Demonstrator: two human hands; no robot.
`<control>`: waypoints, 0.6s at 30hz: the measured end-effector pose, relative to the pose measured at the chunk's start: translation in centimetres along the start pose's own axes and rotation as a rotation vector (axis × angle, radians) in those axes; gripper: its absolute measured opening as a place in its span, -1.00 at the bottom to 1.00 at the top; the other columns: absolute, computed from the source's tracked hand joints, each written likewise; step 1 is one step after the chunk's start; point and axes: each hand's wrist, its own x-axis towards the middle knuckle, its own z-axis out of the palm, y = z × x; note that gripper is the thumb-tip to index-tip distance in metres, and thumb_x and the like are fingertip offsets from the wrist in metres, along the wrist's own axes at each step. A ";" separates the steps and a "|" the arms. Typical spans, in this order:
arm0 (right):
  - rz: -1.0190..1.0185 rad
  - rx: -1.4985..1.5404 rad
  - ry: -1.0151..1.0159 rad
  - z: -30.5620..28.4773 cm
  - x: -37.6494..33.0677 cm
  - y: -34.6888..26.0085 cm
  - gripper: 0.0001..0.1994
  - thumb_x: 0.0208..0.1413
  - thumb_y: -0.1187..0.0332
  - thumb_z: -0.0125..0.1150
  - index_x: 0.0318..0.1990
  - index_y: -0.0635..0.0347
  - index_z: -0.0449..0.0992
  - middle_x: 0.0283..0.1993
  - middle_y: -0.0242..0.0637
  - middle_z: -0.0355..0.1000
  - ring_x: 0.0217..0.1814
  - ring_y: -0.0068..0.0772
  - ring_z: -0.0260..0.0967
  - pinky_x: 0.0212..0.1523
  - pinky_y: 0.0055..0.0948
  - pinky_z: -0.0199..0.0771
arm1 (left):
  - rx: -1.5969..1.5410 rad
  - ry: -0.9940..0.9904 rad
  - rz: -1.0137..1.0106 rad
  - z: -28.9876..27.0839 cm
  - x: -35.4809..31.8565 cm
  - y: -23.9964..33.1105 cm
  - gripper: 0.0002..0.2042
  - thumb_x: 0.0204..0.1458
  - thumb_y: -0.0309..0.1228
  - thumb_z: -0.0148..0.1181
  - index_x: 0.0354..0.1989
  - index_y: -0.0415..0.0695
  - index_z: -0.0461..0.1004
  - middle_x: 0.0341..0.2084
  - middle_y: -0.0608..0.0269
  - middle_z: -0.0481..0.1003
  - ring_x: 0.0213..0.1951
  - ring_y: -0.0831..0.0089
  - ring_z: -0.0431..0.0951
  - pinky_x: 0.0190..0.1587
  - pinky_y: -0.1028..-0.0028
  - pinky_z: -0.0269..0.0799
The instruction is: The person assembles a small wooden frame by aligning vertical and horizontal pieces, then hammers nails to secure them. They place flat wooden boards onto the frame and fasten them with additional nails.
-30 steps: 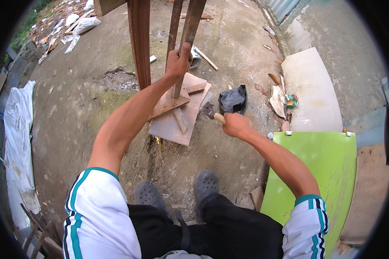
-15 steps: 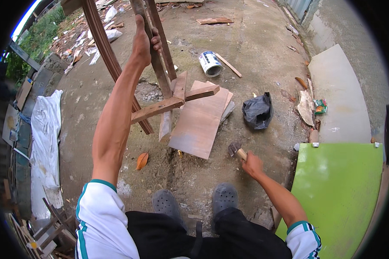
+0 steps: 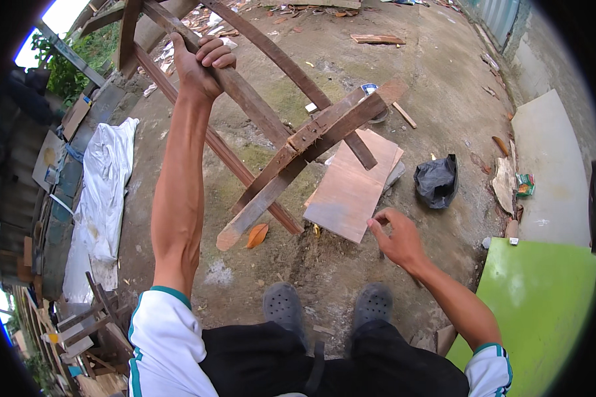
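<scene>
My left hand (image 3: 202, 63) grips a leg of a brown wooden frame (image 3: 261, 112), perhaps a stool or chair, and holds it tilted above the ground. The frame's crossed bars (image 3: 311, 142) point toward my right, over the plywood pieces (image 3: 351, 188) lying on the ground. My right hand (image 3: 402, 239) is beside the near corner of the plywood, its fingers curled and thumb drawn in. Anything in its fingers is hidden, and I cannot make out the hammer clearly.
A black plastic bag (image 3: 437, 180) lies right of the plywood, and a paint can (image 3: 379, 114) is partly behind the frame. A green panel (image 3: 530, 304) and a pale panel (image 3: 553, 165) lie right. White sheeting (image 3: 102, 198) hangs left; a dry leaf (image 3: 257, 235) lies ahead of my shoes.
My left hand has lifted and tilted the wooden frame, swinging its crossed bars to the right. The hammer seen in my right hand earlier no longer shows clearly. The view has turned left.
</scene>
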 end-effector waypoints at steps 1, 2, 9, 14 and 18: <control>-0.038 0.080 -0.073 -0.6 0.8 -3.5 -0.68 0.19 0.18 0.31 -0.14 0.31 0.54 -0.22 -0.02 0.56 -0.19 -0.06 0.54 -0.18 -0.23 0.50 | -0.042 -0.009 0.000 -0.1 -0.8 0.7 -0.28 0.12 0.49 -0.30 -0.54 0.00 0.21 -0.79 0.54 0.09 -0.74 0.64 0.09 -0.63 0.51 0.13; -0.072 0.157 -0.142 -1.2 1.2 -6.5 -0.67 0.20 0.17 0.30 -0.13 0.32 0.54 -0.23 -0.04 0.57 -0.21 -0.12 0.54 -0.20 -0.28 0.50 | -0.085 -0.041 0.003 -0.3 -1.4 1.2 -0.29 0.13 0.48 -0.28 -0.56 -0.01 0.22 -0.80 0.53 0.11 -0.75 0.63 0.12 -0.62 0.51 0.15; -0.091 0.501 -0.290 -1.4 2.4 -14.8 -0.54 0.28 0.17 0.26 0.20 0.29 0.43 -0.03 -0.14 0.57 -0.15 -0.37 0.54 -0.13 -0.38 0.55 | -0.319 -0.176 0.026 -0.3 -2.1 -0.3 -0.30 0.17 0.43 -0.26 -0.62 -0.01 0.22 -0.82 0.50 0.15 -0.78 0.63 0.19 -0.64 0.55 0.25; -0.162 0.655 -0.265 -0.9 3.2 -16.7 -0.44 0.29 0.17 0.26 0.27 0.42 0.33 0.03 -0.17 0.56 -0.09 -0.43 0.53 -0.12 -0.38 0.54 | -0.424 -0.162 0.024 -0.8 -2.3 -0.4 -0.29 0.15 0.45 -0.29 -0.63 -0.01 0.22 -0.82 0.49 0.16 -0.78 0.62 0.20 -0.63 0.57 0.28; -0.023 0.790 -0.301 -1.7 3.5 -16.8 -0.44 0.31 0.11 0.21 0.24 0.44 0.34 0.01 -0.16 0.54 -0.13 -0.47 0.48 -0.15 -0.44 0.50 | -0.441 -0.119 0.028 -2.6 -1.7 -1.6 -0.28 0.13 0.47 -0.30 -0.60 -0.01 0.23 -0.81 0.50 0.15 -0.76 0.62 0.19 -0.60 0.56 0.26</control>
